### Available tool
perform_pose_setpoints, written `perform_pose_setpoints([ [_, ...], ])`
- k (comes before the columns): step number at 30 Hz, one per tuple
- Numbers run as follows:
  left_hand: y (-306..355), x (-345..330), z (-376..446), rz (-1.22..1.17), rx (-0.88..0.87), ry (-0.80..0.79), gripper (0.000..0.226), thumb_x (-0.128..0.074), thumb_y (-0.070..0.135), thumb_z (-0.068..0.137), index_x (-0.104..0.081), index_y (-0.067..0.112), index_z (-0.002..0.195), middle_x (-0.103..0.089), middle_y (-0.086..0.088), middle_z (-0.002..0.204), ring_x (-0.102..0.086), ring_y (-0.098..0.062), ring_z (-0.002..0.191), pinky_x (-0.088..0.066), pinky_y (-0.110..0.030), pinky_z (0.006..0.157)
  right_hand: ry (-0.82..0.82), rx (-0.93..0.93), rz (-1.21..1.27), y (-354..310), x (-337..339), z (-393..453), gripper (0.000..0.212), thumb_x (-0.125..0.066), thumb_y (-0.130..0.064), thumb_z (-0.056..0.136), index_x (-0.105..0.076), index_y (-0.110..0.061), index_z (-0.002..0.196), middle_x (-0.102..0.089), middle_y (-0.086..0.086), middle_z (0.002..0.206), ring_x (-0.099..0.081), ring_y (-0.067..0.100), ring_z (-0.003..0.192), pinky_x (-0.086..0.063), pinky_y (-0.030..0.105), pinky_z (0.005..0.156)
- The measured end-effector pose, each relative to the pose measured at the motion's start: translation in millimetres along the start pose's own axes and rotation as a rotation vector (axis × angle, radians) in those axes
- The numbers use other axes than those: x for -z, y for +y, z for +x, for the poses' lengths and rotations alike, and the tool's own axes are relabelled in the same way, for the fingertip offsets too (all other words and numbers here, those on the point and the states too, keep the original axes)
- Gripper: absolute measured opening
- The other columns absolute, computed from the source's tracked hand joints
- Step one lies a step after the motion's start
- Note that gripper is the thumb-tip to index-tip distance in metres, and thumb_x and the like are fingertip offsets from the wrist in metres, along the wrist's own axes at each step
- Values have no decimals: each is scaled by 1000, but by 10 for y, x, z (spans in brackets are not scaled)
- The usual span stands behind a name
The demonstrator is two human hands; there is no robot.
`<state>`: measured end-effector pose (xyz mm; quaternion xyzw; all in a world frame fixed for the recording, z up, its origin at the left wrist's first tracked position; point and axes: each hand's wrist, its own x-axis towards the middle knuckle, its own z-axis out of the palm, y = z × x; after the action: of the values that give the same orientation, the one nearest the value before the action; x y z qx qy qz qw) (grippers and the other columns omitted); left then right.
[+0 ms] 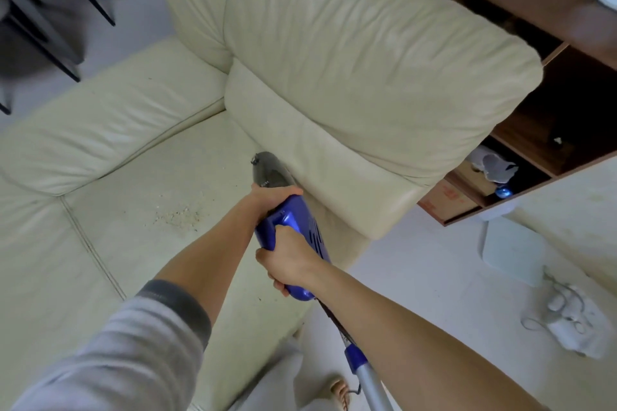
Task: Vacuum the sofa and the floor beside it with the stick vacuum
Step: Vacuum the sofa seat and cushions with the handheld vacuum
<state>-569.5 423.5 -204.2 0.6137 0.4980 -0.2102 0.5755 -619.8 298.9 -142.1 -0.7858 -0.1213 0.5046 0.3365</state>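
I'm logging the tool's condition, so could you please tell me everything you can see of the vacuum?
The vacuum has a glossy blue plastic body with side vents, and a dark grey translucent front section that tapers to a nozzle tip. It points up and away, the tip by the seam where the sofa seat meets the back cushion. The left hand grips it where grey meets blue; the right hand grips the blue handle. Below the hands runs a silver tube with a blue collar and a dark cord.

head view: i look steeply down from head height, tilted, at the sofa [140, 143]
nearness: close, forearms fill the lower frame
shared views: just this one
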Motion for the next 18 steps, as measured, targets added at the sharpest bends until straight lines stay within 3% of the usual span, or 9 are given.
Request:
perform_pose_setpoints([
  [5,21,-2,-72,-44,-24,15,115,-85,48,58,-20,16,148,-53,-14,131,-60,-34,107,-51,-47,96,-2,-3,3,-98,116,-148,4,-45,-12,88,-44,-8,85,-52,12,64,-50,21,42,-44,27,44],
  [11,41,-69,-281,-117,-11,-3,125,-85,50,39,-24,18,144,-59,-12,120,-66,-33,97,-55,-47,89,-19,11,-19,-102,197,-366,4,-45,-12,88,-42,-10,86,-52,11,66,-50,19,41,-43,26,42],
  [15,10,-107,-408,-135,-10,-5,115,-86,47,48,-26,20,143,-62,-11,114,-67,-32,93,-56,-47,87,-18,14,-26,-78,219,-503,6,-45,-13,90,-41,-11,86,-52,12,67,-49,18,42,-43,26,43],
  [18,-49,-139,-543,-120,-2,8,116,-85,49,44,-28,22,141,-63,-9,112,-68,-31,91,-56,-47,87,-15,28,-32,-20,196,-617,6,-45,-14,89,-41,-10,87,-52,11,65,-49,19,41,-43,26,43],
])
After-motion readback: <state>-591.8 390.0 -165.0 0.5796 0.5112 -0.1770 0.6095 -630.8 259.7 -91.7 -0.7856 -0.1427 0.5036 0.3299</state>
